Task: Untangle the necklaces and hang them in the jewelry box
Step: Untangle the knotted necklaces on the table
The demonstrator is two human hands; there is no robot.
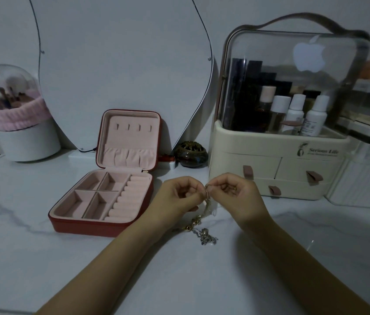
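A tangle of thin necklaces (203, 226), gold and silver, hangs from my fingertips down to the marble tabletop, where its lower end lies in a small heap. My left hand (177, 197) and my right hand (236, 196) meet above it, both pinching the top of the chains between thumb and forefinger. The red jewelry box (102, 223) stands open to the left of my hands. Its pink lid (131, 137) is upright, with a row of small hooks near the top and a gathered pocket below. The base holds square compartments and ring rolls.
A cream cosmetics organiser (277, 164) with a clear dome and drawers stands right behind my right hand. A dark round pot (191, 154) sits between it and the box. A curved mirror (120, 64) leans at the back. A brush holder (20, 123) stands far left.
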